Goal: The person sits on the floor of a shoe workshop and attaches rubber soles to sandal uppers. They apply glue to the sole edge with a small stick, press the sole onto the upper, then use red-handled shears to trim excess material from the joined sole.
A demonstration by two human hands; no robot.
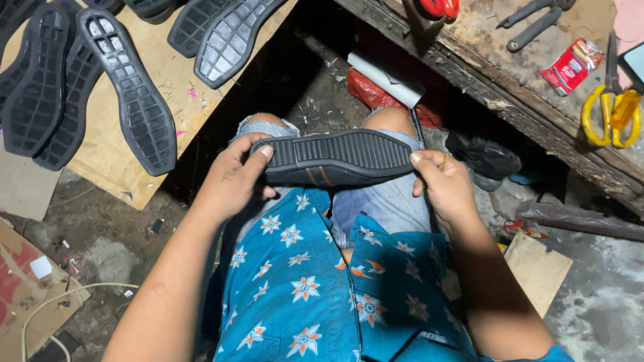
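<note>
A seated person held a black shoe sole across their knees, tread side up. The left hand was clamped on one end, thumb on the tread and fingers curled underneath. The right hand was closed on the other end, thumb on the rim, and seemed also to pinch a thin stick-like tool, though that was too small to make out clearly.

To handle it well, a firm hold at both ends would seem wise, with the sole kept level over the lap, so that the edge could be checked without flexing it.

The sole was long and narrow, with fine ridges running across its tread and a couple of reddish stripes on the side wall near the middle.

More black soles lay tread up on a wooden board at the upper left, some overlapping. On the workbench at the upper right, near its front edge, lay yellow-handled scissors, a small red packet and dark pliers. A white roll lay on the floor beyond the knees.
</note>
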